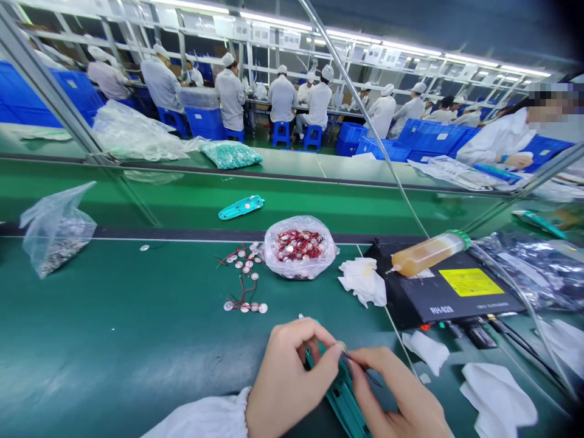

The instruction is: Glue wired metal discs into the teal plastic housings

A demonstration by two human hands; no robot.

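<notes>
A teal plastic housing half (343,403) lies slanted beneath both hands, its middle partly hidden by fingers. My left hand (294,372) is closed, thumb and index finger pinching a small round metal disc (342,345) whose edge just shows. From the right, my right hand (396,389) pinches the thin dark wire (371,376) next to that disc. Ahead of the hands, several wired discs (245,307) lie loose on the green bench, close to a clear bag (301,272) full of similar discs with red wires.
Right of the bag are crumpled white tissue (364,281), a black RH-028 box (456,298) and an amber-filled syringe tube (429,252) on it. Another teal housing (241,207) rests on the green belt. A bag of small metal parts (61,243) stands left. Co-workers sit beyond.
</notes>
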